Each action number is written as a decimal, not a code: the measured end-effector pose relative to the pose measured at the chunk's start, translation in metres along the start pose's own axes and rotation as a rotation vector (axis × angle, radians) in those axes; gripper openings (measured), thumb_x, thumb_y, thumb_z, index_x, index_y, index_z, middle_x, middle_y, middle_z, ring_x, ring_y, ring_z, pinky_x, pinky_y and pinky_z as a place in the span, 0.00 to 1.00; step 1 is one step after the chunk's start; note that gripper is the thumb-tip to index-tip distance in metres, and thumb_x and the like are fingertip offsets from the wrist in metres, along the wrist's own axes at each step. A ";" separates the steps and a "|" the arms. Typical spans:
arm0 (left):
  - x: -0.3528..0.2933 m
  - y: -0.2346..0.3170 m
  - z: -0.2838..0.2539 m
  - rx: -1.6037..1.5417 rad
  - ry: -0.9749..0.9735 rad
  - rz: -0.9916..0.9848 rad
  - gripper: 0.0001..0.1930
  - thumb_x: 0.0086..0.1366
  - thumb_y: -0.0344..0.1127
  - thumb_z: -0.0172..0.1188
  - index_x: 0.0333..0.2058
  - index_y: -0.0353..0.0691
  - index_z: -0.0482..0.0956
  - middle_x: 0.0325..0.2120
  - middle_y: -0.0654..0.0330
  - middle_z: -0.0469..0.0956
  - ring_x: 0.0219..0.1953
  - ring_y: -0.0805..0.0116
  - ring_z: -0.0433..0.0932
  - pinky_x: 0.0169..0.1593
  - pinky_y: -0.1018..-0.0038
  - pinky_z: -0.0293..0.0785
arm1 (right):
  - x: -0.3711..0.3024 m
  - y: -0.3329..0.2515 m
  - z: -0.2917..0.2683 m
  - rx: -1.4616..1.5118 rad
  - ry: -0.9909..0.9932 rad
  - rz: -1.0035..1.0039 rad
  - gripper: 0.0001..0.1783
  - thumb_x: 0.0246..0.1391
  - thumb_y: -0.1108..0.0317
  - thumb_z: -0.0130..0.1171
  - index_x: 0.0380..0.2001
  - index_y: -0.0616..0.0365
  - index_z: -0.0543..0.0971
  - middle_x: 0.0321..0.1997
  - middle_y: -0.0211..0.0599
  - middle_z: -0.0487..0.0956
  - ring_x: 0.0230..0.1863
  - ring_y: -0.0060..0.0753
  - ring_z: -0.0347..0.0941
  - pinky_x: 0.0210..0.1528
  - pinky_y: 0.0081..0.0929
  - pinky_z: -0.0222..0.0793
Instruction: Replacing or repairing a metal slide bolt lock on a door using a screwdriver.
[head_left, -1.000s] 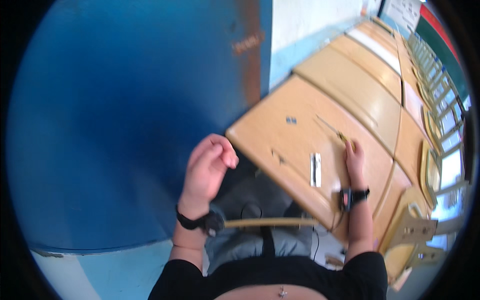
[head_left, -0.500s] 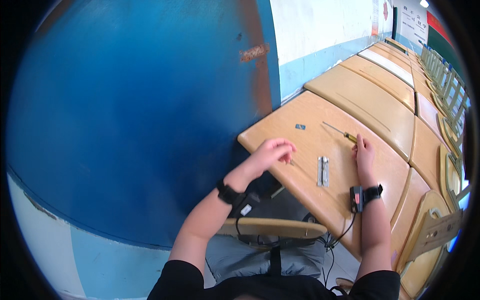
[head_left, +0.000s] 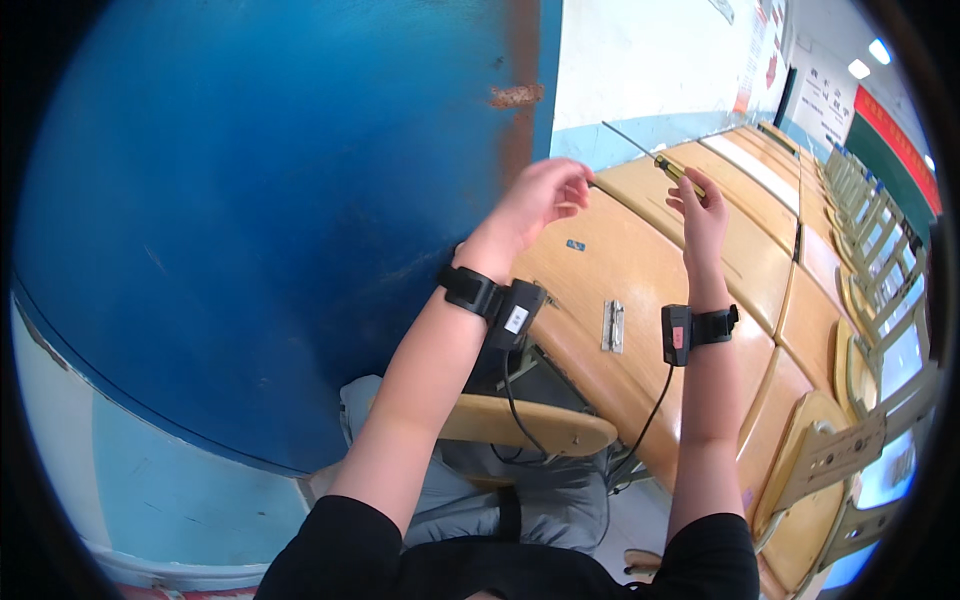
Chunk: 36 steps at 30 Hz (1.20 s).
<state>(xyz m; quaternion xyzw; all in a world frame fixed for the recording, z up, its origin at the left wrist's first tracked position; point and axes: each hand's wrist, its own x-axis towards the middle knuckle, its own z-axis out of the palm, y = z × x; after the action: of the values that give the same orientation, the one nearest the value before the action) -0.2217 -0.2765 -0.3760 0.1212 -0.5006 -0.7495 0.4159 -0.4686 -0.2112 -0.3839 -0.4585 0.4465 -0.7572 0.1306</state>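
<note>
Raised above the desk (head_left: 640, 270), my right hand (head_left: 703, 205) grips a screwdriver (head_left: 676, 172) by its yellow and black handle. The thin shaft points up and to the left, off the desk surface. My left hand (head_left: 552, 195) is lifted too, in front of the blue door's edge, its fingers curled and pinched. A small dark tip shows at those fingers, too small to name. Between my forearms lies a silver metal door bolt (head_left: 613, 326) on the desk. Farther back rests a small blue flat piece (head_left: 576, 245).
A large blue door (head_left: 260, 200) fills the left side, beside a white and light blue wall (head_left: 640, 70). Rows of wooden desks and chairs (head_left: 850, 350) run off to the right. Black cables (head_left: 650, 425) hang from the boxes strapped to my wrists.
Both hands have risen from near the desk and moved away from me. The screwdriver has come up off the desk in my right hand. My view has tilted up slightly.
</note>
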 end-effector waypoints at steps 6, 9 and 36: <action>0.025 -0.030 -0.070 0.486 0.277 -0.186 0.08 0.66 0.39 0.54 0.33 0.45 0.79 0.27 0.69 0.76 0.32 0.77 0.75 0.38 0.76 0.70 | 0.032 0.013 0.058 -0.001 -0.041 -0.124 0.13 0.57 0.72 0.61 0.46 0.64 0.79 0.35 0.36 0.81 0.35 0.24 0.80 0.40 0.17 0.74; 0.045 -0.034 -0.092 0.573 0.347 -0.267 0.08 0.65 0.41 0.55 0.34 0.46 0.79 0.29 0.69 0.77 0.33 0.77 0.75 0.39 0.75 0.70 | 0.040 0.022 0.074 -0.244 -0.075 -0.188 0.12 0.57 0.74 0.60 0.45 0.63 0.79 0.37 0.34 0.81 0.37 0.23 0.80 0.39 0.17 0.74; 0.139 -0.046 -0.090 -0.203 0.276 0.162 0.19 0.68 0.40 0.46 0.51 0.37 0.77 0.54 0.58 0.75 0.54 0.67 0.71 0.57 0.70 0.64 | 0.057 0.027 0.101 -0.527 -0.165 -0.692 0.09 0.54 0.79 0.61 0.39 0.60 0.82 0.46 0.38 0.80 0.45 0.29 0.78 0.43 0.22 0.78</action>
<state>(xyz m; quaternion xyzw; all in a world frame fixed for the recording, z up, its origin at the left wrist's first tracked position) -0.2781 -0.4315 -0.4249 0.1394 -0.3689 -0.7365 0.5496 -0.4235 -0.3173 -0.3537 -0.6575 0.4328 -0.5774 -0.2169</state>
